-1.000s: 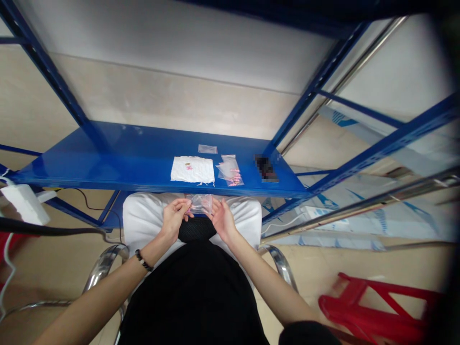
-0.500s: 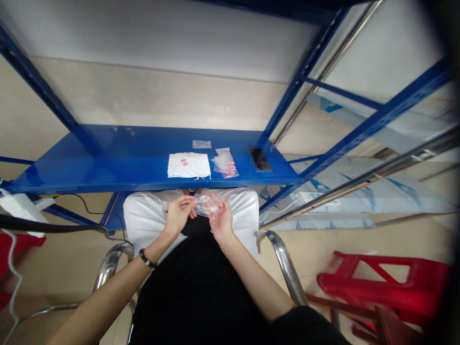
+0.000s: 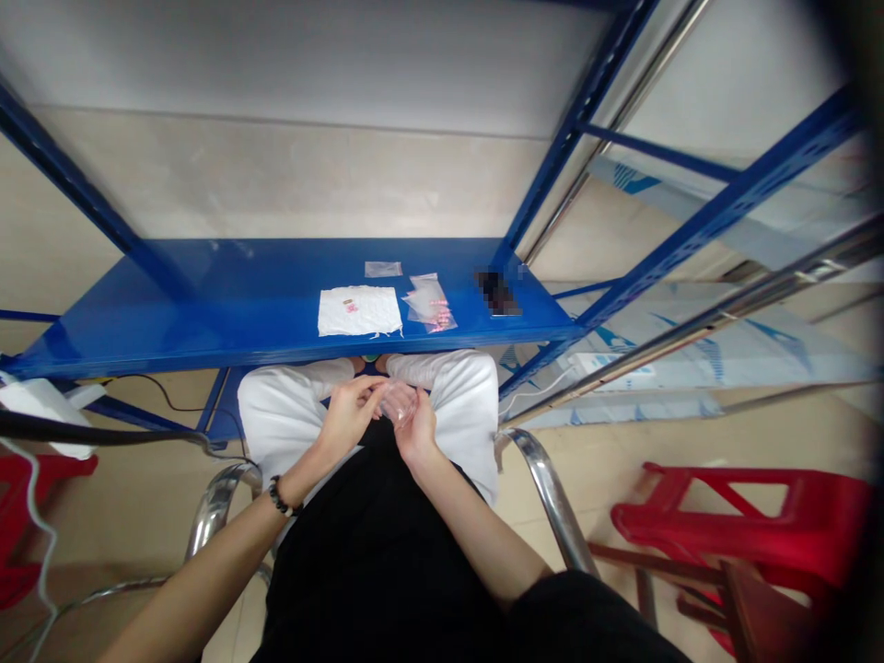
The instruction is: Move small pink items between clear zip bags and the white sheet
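A clear plastic bag (image 3: pixel 399 401) is between my two hands, above my lap. My left hand (image 3: pixel 351 411) is closed, its fingertips pinching the bag's left edge. Cupped around the bag's right side, my right hand (image 3: pixel 418 429) grips it; some of its fingers show through the film. I cannot make out anything inside the bag. On the blue shelf in front of my knees lies a white cloth pouch (image 3: pixel 359 311) with a small pink and brown item (image 3: pixel 351 307) on top. Clear bags with pink pieces (image 3: pixel 432 304) lie to its right.
Another flat clear bag (image 3: pixel 383 269) lies farther back on the blue shelf (image 3: pixel 227 304). A dark, pixelated flat object (image 3: pixel 497 293) is near the shelf's right end. Metal chair arms (image 3: pixel 549 497) flank me. A red plastic stool (image 3: pixel 746 516) stands at right.
My right hand has closed more around the bag, its fingers no longer stretched out. Both hands are closer together, and the view has shifted slightly.
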`<control>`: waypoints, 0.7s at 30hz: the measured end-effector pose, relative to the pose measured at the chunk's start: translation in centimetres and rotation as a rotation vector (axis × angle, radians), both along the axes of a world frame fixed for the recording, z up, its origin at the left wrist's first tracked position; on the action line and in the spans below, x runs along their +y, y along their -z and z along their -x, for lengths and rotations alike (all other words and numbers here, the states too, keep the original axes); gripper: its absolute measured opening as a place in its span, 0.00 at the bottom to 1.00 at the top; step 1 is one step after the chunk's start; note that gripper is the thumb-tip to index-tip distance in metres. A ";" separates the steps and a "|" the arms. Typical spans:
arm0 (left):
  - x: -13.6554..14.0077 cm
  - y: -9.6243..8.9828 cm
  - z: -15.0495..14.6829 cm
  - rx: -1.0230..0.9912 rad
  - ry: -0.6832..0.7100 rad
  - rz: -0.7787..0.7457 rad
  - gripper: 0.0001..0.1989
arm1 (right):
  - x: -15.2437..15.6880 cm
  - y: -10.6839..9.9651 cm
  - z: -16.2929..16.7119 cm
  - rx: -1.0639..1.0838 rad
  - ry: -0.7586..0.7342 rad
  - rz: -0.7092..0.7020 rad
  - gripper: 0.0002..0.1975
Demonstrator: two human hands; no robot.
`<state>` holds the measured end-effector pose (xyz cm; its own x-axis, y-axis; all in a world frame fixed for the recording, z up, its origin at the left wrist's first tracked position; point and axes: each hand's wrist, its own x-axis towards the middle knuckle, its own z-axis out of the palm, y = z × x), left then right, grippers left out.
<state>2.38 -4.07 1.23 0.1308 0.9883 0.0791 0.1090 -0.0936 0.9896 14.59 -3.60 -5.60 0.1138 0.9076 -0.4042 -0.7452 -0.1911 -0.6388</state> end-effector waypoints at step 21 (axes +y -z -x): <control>-0.8 -0.4 0.0 0.361 0.153 -0.256 0.22 | 0.0 -0.6 1.2 0.204 0.121 0.087 0.20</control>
